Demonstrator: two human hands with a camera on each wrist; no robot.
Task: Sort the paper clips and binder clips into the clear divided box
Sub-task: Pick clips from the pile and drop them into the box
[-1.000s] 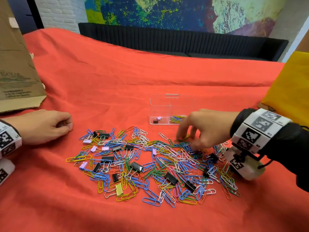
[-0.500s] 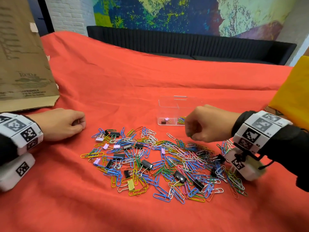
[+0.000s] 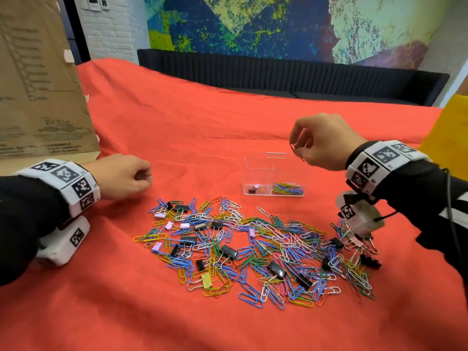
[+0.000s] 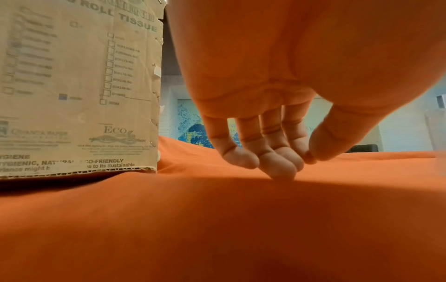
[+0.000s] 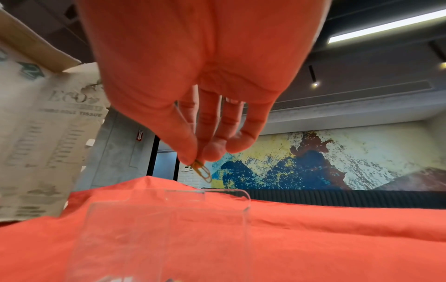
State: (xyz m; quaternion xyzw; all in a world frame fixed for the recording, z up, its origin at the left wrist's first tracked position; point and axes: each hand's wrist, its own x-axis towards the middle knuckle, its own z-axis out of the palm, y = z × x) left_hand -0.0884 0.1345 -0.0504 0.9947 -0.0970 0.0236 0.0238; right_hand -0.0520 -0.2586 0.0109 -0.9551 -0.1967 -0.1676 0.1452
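A clear divided box [image 3: 258, 168] stands on the red cloth; its left cell holds binder clips [image 3: 254, 187], its right cell coloured paper clips [image 3: 287, 188]. My right hand [image 3: 296, 145] hovers above the box's right side and pinches a yellow paper clip [image 5: 202, 170] between thumb and fingertips. The box rim [image 5: 207, 192] sits just below that clip in the right wrist view. A big pile of mixed paper clips and binder clips [image 3: 253, 247] lies in front of the box. My left hand [image 3: 141, 177] rests loosely curled on the cloth, left of the pile, holding nothing [image 4: 284, 164].
A brown cardboard box [image 3: 38, 84] stands at the far left, close behind my left hand. A yellow object [image 3: 448, 133] is at the right edge. A dark sofa [image 3: 278, 72] lines the back behind the red-covered table [image 3: 177, 122].
My right hand picked a paper clip from the pile, closed on it and rose back over the clear box. The left hand stayed resting on the cloth.
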